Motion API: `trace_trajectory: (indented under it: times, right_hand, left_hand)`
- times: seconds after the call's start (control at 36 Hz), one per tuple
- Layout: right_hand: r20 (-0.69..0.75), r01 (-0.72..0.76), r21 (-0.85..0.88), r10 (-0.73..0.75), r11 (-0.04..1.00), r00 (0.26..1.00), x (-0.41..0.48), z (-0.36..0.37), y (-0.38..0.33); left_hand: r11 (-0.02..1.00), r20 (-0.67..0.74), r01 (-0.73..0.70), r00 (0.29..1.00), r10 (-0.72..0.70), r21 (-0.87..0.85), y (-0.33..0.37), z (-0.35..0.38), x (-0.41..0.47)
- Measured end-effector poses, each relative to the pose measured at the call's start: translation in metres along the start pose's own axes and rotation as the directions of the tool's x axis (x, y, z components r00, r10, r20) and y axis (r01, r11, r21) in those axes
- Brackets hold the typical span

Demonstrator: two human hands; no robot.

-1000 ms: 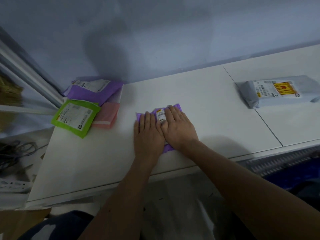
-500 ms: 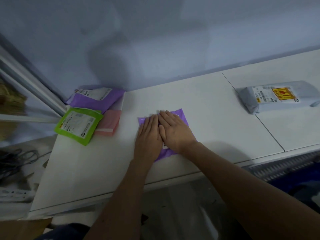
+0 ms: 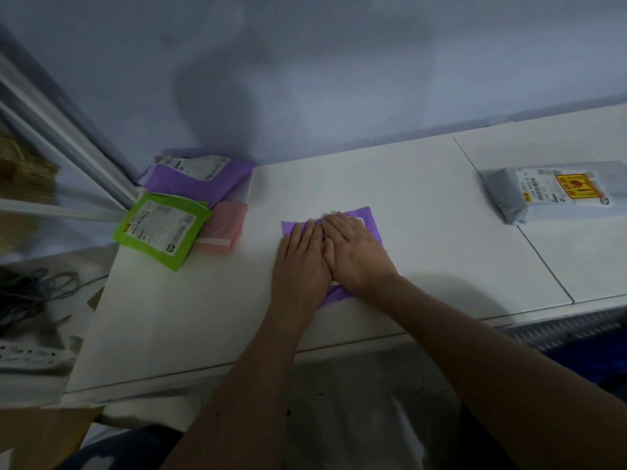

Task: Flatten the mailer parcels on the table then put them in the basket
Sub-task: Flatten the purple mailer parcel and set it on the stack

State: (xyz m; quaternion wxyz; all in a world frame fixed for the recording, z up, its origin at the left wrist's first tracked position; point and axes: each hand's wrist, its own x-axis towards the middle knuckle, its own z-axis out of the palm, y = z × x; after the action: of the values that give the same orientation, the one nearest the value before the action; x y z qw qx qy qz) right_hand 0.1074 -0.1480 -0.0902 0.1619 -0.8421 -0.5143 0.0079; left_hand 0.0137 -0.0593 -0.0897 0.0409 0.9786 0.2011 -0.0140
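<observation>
A small purple mailer [image 3: 371, 218] lies on the white table [image 3: 203, 317], mostly hidden under my hands. My left hand [image 3: 300, 259] and my right hand [image 3: 354, 252] lie flat on it, side by side and touching, palms down, fingers together. At the table's far left a larger purple mailer [image 3: 200, 176], a green mailer [image 3: 159, 228] and a pink mailer [image 3: 225, 232] overlap in a pile. A grey mailer [image 3: 556, 189] with a yellow sticker lies at the far right. No basket is in view.
A wall runs right behind the table. A seam [image 3: 512, 218] splits the tabletop between my hands and the grey mailer. Left of the table are a metal frame [image 3: 64, 140], dark cables [image 3: 30, 293] and a power strip [image 3: 30, 356].
My two hands have stayed pressed flat on the small purple mailer, sliding slightly over it so its label is now covered. The view has shifted a little.
</observation>
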Motion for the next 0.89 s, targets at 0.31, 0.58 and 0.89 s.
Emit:
trace_trajectory:
  times: [0.31,0.58,0.89]
  right_hand:
    - [0.139,-0.02,-0.108,0.035,0.994,0.99,-0.001,-0.019,-0.009]
    - [0.238,-0.123,-0.059,0.134,0.991,0.962,0.001,-0.03,-0.017]
    - [0.289,-0.157,-0.058,0.167,0.986,0.943,0.004,-0.023,-0.016]
  left_hand:
    - [0.996,0.041,0.084,0.996,-0.085,0.016,0.004,-0.013,-0.013]
    - [0.986,-0.032,0.138,0.99,-0.136,0.092,0.004,-0.012,-0.019]
    - [0.996,-0.04,0.088,0.995,-0.087,0.011,0.007,-0.002,-0.018]
